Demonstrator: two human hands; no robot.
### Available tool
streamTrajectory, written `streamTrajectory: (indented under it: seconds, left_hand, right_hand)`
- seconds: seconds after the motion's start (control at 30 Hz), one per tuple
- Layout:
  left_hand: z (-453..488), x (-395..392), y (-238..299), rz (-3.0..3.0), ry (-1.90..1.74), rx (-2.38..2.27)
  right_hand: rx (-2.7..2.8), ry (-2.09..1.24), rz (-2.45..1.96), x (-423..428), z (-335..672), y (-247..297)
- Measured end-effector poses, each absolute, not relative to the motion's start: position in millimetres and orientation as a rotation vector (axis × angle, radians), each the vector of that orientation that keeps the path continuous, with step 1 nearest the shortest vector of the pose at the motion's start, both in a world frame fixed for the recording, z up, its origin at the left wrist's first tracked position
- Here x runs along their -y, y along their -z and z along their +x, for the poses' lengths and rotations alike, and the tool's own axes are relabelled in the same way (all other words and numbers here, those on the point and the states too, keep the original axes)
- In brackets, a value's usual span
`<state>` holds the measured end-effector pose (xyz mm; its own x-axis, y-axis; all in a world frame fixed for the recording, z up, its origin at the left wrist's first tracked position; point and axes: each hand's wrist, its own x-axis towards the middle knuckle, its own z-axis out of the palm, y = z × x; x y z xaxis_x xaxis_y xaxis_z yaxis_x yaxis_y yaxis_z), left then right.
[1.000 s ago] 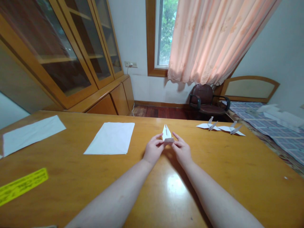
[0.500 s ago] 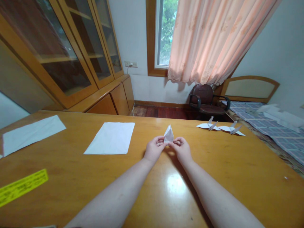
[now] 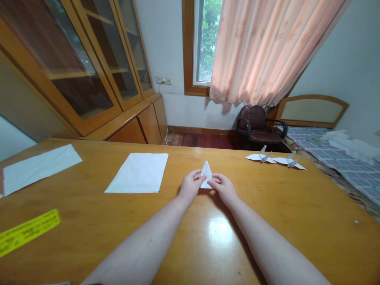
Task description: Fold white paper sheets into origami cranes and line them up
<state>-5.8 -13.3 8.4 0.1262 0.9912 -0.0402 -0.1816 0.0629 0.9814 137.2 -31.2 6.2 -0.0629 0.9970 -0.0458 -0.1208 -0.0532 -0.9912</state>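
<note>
A folded white paper piece (image 3: 206, 175), narrow and pointed at the far end, stands between my hands above the wooden table (image 3: 282, 221). My left hand (image 3: 191, 186) is shut on its left side, pinching it between fingers and thumb. My right hand (image 3: 224, 188) grips the right side with its fingertips near the paper's lower edge. Part of the paper's base is hidden behind my fingers. To the right, two folded paper cranes (image 3: 263, 156) (image 3: 292, 160) lie on white paper wings near the table's far edge.
Flat white paper sheets (image 3: 137, 173) (image 3: 38, 168) lie left of my hands, and a yellow printed strip (image 3: 28, 232) lies at the near left. Beyond the table's far edge are a glass-fronted cabinet (image 3: 83, 67), a dark chair (image 3: 257, 124) and a bed (image 3: 335, 158).
The paper has gone from a long slim point to a wider shape and back to a narrower cone, now lower and held closer to the table. My hands have drawn slightly closer together.
</note>
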Motion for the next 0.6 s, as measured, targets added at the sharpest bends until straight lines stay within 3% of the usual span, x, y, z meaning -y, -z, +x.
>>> streamTrajectory:
  seconds: [0.6]
  left_hand:
    - [-4.8, 14.5, -9.2, 1.173, -1.087, -0.986]
  right_hand:
    - [1.352, -1.099, -1.305, 33.9, 140.2, -11.5]
